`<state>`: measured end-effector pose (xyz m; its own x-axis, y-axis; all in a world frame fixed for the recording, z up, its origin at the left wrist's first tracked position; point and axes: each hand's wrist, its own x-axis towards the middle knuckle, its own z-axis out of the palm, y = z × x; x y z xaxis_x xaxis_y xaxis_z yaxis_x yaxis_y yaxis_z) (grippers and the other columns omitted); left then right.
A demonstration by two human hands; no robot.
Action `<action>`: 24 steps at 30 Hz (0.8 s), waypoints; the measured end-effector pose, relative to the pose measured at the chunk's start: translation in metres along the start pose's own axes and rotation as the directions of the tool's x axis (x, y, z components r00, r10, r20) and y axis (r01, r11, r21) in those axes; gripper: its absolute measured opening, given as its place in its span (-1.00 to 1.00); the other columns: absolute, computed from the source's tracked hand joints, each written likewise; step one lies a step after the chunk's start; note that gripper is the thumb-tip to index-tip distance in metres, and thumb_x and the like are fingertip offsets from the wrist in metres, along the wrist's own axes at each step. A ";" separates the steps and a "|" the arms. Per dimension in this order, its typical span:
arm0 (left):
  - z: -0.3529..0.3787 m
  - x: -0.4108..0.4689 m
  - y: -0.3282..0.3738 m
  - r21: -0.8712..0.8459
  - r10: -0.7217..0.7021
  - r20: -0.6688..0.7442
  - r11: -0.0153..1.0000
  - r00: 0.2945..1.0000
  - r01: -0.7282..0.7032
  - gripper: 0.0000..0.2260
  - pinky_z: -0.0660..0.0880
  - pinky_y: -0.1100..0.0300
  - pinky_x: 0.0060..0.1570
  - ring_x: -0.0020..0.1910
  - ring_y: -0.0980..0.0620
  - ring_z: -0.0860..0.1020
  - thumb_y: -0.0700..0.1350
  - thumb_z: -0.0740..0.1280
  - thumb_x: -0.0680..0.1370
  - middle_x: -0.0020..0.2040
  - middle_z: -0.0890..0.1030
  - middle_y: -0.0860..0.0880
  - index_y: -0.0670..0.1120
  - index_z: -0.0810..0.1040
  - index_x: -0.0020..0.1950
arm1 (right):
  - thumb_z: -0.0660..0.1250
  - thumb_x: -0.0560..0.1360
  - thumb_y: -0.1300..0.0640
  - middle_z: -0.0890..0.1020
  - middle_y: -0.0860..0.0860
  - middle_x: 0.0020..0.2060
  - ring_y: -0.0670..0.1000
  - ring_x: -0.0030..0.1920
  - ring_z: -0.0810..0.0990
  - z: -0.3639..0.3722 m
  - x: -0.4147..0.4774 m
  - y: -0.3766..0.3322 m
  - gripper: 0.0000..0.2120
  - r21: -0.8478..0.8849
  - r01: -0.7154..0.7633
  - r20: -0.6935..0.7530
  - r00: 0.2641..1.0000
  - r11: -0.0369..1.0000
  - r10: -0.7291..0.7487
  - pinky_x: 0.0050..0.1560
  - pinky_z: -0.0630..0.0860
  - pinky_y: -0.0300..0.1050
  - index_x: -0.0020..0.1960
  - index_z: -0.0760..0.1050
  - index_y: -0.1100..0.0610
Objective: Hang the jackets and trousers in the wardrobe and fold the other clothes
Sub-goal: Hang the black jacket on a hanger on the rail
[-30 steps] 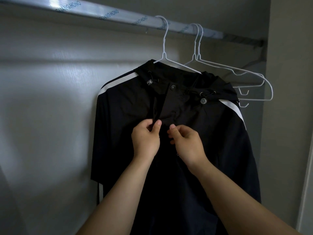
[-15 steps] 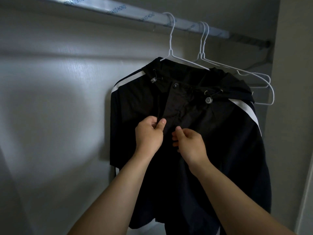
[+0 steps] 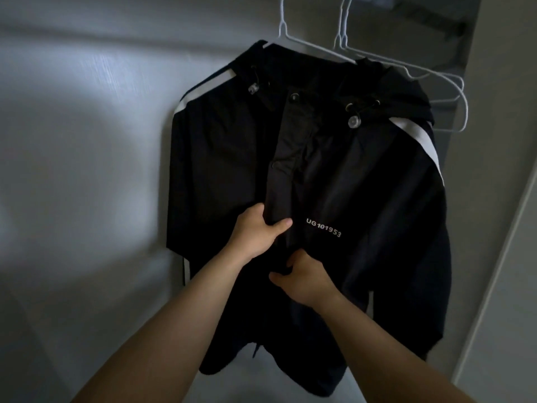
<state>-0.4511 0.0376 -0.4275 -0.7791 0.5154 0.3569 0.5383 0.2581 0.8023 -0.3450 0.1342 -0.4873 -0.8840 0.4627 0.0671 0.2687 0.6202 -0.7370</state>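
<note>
The black hooded jacket [image 3: 363, 184] hangs on a white wire hanger [image 3: 308, 45] inside the wardrobe, front facing out in the head view; the rail is out of frame. The left hand [image 3: 258, 231] grips the front placket [image 3: 287, 158], fingers curled behind its edge and thumb across it. The right hand [image 3: 305, 277], just below, pinches a fold of the same front; what lies under its fingers cannot be told. The likely risk is that a downward tug on the placket could tilt the thin hanger and slide a shoulder off — or swing it into the empty hangers [image 3: 453, 91] beside it.
</note>
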 end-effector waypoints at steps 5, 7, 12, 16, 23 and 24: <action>0.022 -0.006 -0.028 0.031 -0.037 -0.064 0.999 0.997 0.039 -0.72 0.44 0.41 -0.14 0.00 0.19 0.62 0.10 0.47 0.52 -0.01 0.67 0.16 -0.01 0.64 0.15 | 0.33 0.57 -0.10 0.62 0.07 -0.31 0.07 -0.26 0.65 0.030 -0.004 0.043 -0.64 -0.082 -0.176 0.292 0.937 0.981 0.193 -0.15 0.63 -0.05 -0.29 0.46 0.11; 0.028 -0.007 -0.025 0.136 0.042 -0.092 0.990 0.995 -0.029 -0.71 0.40 0.46 -0.15 -0.05 0.19 0.57 0.12 0.45 0.53 -0.01 0.64 0.17 -0.03 0.63 0.14 | 0.28 0.59 -0.15 0.64 0.10 -0.26 0.11 -0.21 0.68 0.051 -0.010 0.065 -0.61 -0.024 -0.307 0.341 0.892 0.951 0.296 -0.21 0.64 -0.06 -0.24 0.49 0.13; 0.050 -0.013 -0.003 0.081 0.080 -0.089 0.994 0.993 -0.072 -0.65 0.38 0.53 -0.23 -0.09 0.28 0.58 0.19 0.49 0.46 -0.02 0.66 0.16 -0.01 0.63 0.11 | 0.31 0.55 -0.29 0.55 0.16 0.11 0.20 0.05 0.63 0.109 -0.020 0.115 -0.41 0.430 -0.695 0.475 0.717 0.576 0.510 -0.23 0.62 -0.05 0.34 0.37 0.14; 0.064 -0.024 0.001 -0.129 0.046 0.019 0.991 0.999 -0.044 -0.62 0.47 0.53 -0.14 -0.05 0.41 0.60 0.17 0.58 0.34 -0.03 0.68 0.26 0.15 0.61 0.09 | 0.36 0.46 -0.37 0.24 0.17 0.55 0.31 0.48 0.30 0.127 -0.017 0.143 -0.06 0.679 -0.716 0.524 0.626 0.160 0.577 0.35 0.41 0.33 0.61 0.04 0.06; 0.105 -0.056 -0.070 -0.134 -0.137 0.248 0.976 0.959 0.174 -0.73 0.61 0.19 0.00 -0.05 0.29 0.64 -0.10 0.56 0.45 -0.03 0.68 0.19 0.10 0.55 0.03 | 0.40 0.41 -0.41 0.21 0.07 0.59 0.21 0.54 0.25 0.141 -0.016 0.200 -0.08 0.866 -0.486 0.442 0.641 -0.114 0.628 0.48 0.25 0.30 0.60 0.18 -0.01; 0.112 -0.059 -0.077 -0.151 -0.162 0.248 0.967 0.955 0.204 -0.76 0.65 0.09 0.01 -0.05 0.21 0.67 -0.14 0.54 0.48 -0.01 0.69 0.13 0.07 0.55 0.04 | 0.38 0.48 -0.29 0.28 0.04 0.56 0.19 0.54 0.26 0.146 -0.012 0.207 -0.28 0.890 -0.424 0.436 0.679 -0.169 0.590 0.49 0.22 0.29 0.52 0.31 0.00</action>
<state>-0.4109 0.0789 -0.5643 -0.7517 0.6531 0.0918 0.3133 0.2311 0.9211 -0.3342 0.1645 -0.7387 -0.6087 0.4043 -0.6827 -0.0113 -0.8648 -0.5020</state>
